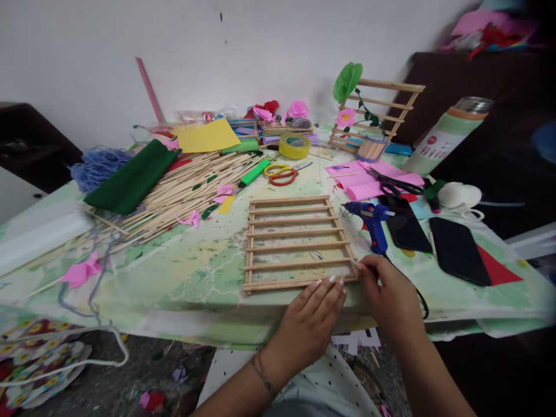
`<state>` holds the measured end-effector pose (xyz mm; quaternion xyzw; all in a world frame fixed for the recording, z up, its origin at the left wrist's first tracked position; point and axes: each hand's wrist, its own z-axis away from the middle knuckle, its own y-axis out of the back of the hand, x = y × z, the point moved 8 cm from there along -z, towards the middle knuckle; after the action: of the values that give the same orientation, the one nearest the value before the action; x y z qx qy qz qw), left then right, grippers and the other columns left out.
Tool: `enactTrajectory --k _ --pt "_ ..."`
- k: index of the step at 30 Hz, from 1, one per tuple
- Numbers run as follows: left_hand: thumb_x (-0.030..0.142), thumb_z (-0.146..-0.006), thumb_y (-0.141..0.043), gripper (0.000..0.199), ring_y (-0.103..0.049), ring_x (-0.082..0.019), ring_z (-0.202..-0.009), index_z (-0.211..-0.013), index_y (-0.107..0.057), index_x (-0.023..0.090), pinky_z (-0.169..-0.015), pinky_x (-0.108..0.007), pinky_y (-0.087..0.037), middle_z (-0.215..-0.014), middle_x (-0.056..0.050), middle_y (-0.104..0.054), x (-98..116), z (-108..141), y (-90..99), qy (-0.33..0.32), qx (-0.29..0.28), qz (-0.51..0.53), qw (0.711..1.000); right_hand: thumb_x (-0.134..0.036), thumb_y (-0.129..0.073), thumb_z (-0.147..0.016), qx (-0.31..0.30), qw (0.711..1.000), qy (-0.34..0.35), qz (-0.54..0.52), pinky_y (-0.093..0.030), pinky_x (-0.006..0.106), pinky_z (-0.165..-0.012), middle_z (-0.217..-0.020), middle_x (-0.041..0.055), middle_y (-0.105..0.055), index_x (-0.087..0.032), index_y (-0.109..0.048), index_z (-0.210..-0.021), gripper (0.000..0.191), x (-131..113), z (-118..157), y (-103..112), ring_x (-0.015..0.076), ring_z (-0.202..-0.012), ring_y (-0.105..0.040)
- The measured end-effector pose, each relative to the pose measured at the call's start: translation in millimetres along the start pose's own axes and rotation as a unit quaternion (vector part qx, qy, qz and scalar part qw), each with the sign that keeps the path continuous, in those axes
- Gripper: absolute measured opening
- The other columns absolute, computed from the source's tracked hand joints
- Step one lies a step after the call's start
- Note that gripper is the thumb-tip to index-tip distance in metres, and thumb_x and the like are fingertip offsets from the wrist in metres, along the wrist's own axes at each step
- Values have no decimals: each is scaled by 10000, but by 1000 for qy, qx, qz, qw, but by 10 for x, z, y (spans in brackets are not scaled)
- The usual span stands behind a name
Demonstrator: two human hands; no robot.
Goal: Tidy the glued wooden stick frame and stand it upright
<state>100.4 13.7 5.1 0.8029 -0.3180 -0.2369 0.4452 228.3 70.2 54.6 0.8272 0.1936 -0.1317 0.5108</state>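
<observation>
A ladder-like wooden stick frame (295,234) lies flat near the table's front edge, with several crossbars between its two side rails. My left hand (310,315) rests with outstretched fingers on the near bar, towards its right end. At the near right corner, my right hand (391,289) has thumb and forefinger pinched on the right rail, around the end of a crossbar; its fingertips partly hide that joint. Just beyond my right hand, a blue glue gun (372,223) lies on its side, nozzle pointing left, its black cord running down behind the hand.
Thin wooden sticks (191,191) and scissors (284,172) lie beyond the frame. Two phones, one a black phone (459,252), and a tilted bottle (449,136) occupy the right. A decorated stick stand (382,110) stands at the back. The tablecloth (165,301) hangs over the front edge.
</observation>
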Motion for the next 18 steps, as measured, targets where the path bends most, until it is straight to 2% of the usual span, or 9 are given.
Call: enactTrajectory --k 5,10,13,15,18 --pt "211 -909 -416 516 -194 -215 -1436 -1415 -377 118 -1200 -364 -130 -1538 -60 -286 3 2 -15 1 -10 -3 1000 -383 -513 -863 31 995 -93 14 -401 245 -531 -696 7 -672 -222 -606 -839 189 192 93 223 161 -567 -602" --pt "221 -909 -416 526 -187 -212 -1438 -1422 -365 119 -1201 -359 -120 -1540 -55 -279 9 10 -24 4 -14 2 1000 -440 -540 -857 3 990 -141 -22 -432 233 -547 -706 0 -680 -231 -625 -868 225 370 236 298 156 -604 -628" --pt "225 -907 -413 527 -182 -214 -1440 -1420 -370 116 -1201 -360 -115 -1540 -57 -280 12 9 -22 4 -11 5 1000 -389 -543 -874 0 994 -106 -35 -456 234 -585 -793 10 -688 -237 -639 -993 216 318 238 265 155 -667 -637" --pt "226 -907 -410 527 -180 -214 -1440 -1420 -370 115 -1202 -360 -113 -1541 -59 -279 12 7 -21 5 -9 4 1000 -332 -541 -885 -4 998 -46 -40 -475 241 -628 -827 20 -683 -224 -632 -1052 219 215 191 209 156 -701 -638" --pt "228 -909 -410 525 -181 -217 -1440 -1420 -370 114 -1202 -361 -110 -1542 -64 -276 4 3 -22 6 -10 -1 1000 -268 -525 -900 -21 997 61 -32 -493 265 -710 -855 44 -680 -190 -645 -993 171 34 101 107 170 -768 -647"
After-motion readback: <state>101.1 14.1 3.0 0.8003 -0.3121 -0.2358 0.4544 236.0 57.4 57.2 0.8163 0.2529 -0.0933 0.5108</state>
